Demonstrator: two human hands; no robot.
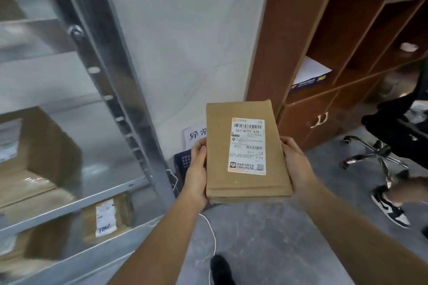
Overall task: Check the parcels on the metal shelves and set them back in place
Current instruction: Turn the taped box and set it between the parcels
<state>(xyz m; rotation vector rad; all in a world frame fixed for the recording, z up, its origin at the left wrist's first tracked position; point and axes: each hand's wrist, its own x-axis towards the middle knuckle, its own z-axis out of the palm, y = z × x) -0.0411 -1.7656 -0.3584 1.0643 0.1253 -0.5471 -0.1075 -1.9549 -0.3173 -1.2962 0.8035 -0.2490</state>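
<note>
Both hands, left hand (196,169) and right hand (295,164), grip a labelled brown parcel (245,155), fingers curled round its edges, right of the metal shelves (129,109).

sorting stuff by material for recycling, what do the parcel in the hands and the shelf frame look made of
The parcel looks like matte brown kraft paper or thin card: dull tan faces, soft creases. The shelf frame looks like steel, grey with a sheen and punched slots; blur leaves its finish open.
</note>
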